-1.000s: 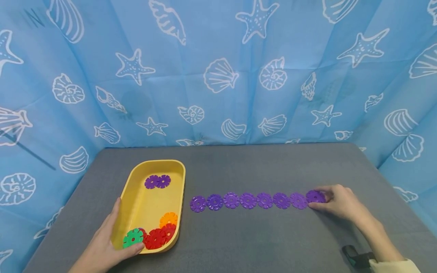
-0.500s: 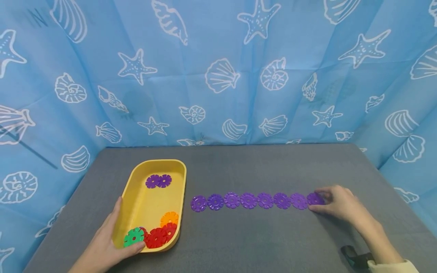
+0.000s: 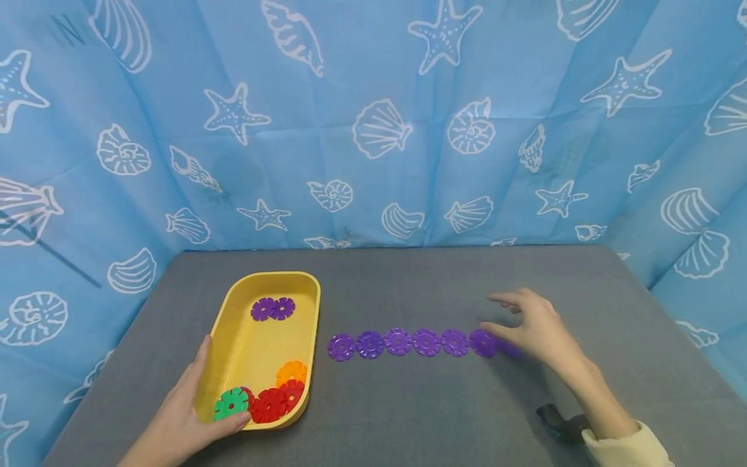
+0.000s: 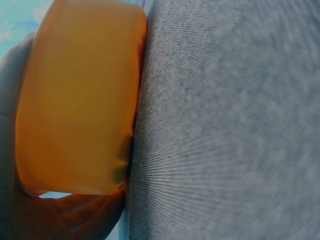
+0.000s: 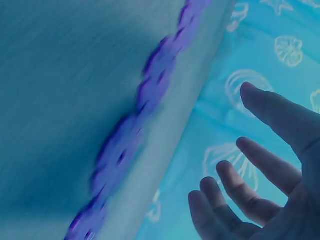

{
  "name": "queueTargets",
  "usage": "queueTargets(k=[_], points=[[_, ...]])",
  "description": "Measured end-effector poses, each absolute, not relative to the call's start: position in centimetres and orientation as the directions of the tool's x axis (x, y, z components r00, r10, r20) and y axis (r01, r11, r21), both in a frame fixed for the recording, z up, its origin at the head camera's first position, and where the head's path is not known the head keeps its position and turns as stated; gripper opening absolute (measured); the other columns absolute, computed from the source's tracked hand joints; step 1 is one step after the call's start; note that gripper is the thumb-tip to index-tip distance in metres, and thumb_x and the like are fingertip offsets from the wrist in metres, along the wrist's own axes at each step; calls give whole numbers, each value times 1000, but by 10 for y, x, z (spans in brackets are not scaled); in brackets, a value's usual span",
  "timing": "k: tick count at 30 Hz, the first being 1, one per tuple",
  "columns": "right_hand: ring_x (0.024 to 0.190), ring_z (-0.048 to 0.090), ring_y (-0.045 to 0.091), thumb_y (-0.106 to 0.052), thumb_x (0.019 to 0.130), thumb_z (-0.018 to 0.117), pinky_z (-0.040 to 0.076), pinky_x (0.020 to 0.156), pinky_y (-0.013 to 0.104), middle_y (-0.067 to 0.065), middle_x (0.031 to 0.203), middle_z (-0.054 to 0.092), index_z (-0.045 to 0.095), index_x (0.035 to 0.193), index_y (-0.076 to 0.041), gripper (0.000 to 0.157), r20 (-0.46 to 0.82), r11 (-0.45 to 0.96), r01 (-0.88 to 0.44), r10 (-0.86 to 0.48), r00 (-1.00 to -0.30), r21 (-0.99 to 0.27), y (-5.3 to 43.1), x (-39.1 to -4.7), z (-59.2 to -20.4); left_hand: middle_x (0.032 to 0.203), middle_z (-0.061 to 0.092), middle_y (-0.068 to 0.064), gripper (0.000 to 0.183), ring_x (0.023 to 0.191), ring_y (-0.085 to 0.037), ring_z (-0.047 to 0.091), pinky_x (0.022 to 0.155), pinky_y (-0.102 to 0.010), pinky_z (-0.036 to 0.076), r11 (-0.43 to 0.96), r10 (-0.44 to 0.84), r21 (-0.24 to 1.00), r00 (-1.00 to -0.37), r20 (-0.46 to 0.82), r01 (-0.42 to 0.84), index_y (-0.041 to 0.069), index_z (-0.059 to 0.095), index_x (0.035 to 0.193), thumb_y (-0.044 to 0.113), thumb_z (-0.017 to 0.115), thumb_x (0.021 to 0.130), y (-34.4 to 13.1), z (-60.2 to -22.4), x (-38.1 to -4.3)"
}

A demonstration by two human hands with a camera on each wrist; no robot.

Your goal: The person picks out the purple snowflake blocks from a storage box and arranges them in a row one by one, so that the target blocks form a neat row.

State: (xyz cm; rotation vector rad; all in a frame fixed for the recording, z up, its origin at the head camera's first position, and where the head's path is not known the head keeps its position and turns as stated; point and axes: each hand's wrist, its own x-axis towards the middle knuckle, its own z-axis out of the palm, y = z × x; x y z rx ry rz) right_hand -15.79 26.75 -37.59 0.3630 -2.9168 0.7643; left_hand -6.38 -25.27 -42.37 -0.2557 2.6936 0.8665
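Observation:
My left hand grips the near left corner of a yellow tray, thumb over the near rim and fingers along the left wall. In the left wrist view the tray's outer side fills the palm. Several purple notched plastic discs, the row's middle one among them, form a straight line on the table. Above the right end of this row hovers my right hand, fingers spread and nothing between them; it hides the last disc. The right wrist view shows the purple row beside the spread fingers.
Inside the tray lie two overlapping purple discs at the far end. At its near end are a green disc, an orange disc and red discs. Beyond the grey table hangs a blue seashell-print curtain.
My right hand has let go of the purple disc at the row's right end, lifted and moved left with its fingers spreading. The left hand stays on the tray.

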Motion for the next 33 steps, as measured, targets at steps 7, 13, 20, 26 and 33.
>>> queueTargets(k=[7,13,20,26,33], points=[[102,67,42,-24,82,87,59,83,56,20,111,69,71,124,-2,50,231,764,-348,-263,-937,-543,226,-163,-369,160,18,-30,140,128,-45,42,96,-55,58,795,-69,548,-938,-340,-258,18,-24,161,64,78,77,-253,-423,-64],[104,65,36,-22,83,86,61,83,51,16,111,68,71,125,-3,49,256,695,-414,-326,-910,-587,196,-170,-363,159,20,-30,139,128,-45,42,95,-54,59,794,-65,552,-939,-339,-254,18,-23,161,63,78,78,-253,-422,-64],[104,64,31,-21,84,84,61,86,48,13,110,68,71,127,-6,47,254,645,-453,-381,-889,-616,157,-174,-357,158,21,-30,138,127,-43,43,93,-52,60,790,-59,559,-939,-339,-251,17,-23,161,62,78,78,-255,-423,-64],[103,64,25,-22,85,84,59,87,41,9,111,68,71,128,-10,47,267,591,-500,-440,-858,-633,118,-174,-352,159,19,-31,137,128,-45,42,95,-55,58,790,-56,560,-938,-341,-251,17,-23,161,61,78,79,-255,-423,-65],[106,62,20,-25,86,83,56,90,38,6,115,68,71,130,-13,47,218,554,-521,-521,-825,-649,69,-175,-350,158,20,-31,138,127,-45,42,95,-54,59,790,-66,554,-934,-352,-264,16,-23,161,62,78,78,-254,-422,-65]])
